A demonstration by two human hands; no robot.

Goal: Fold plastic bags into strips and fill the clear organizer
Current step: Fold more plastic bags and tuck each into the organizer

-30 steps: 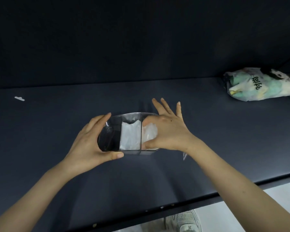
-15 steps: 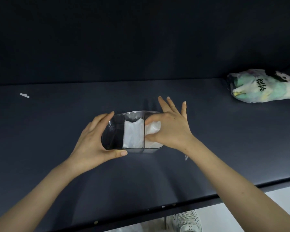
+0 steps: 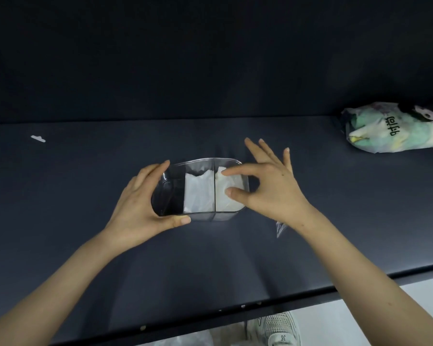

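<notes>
Clear organizer (image 3: 203, 217) on dark table (image 3: 85, 196), centre | left hand (image 3: 140, 208) gripped its left end, fingers wrapped | right hand (image 3: 273, 193): thumb and forefinger touched right-compartment strip (image 3: 226, 203), others spread | middle and right compartments filled, left empty (one strip to go, probably)

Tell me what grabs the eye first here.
Two hands meet at a clear organizer on the dark table: the left hand grips its left end, the right hand touches a folded white bag in its right compartment. Another white bag fills the middle one. A printed bag lies at the far right.
</notes>
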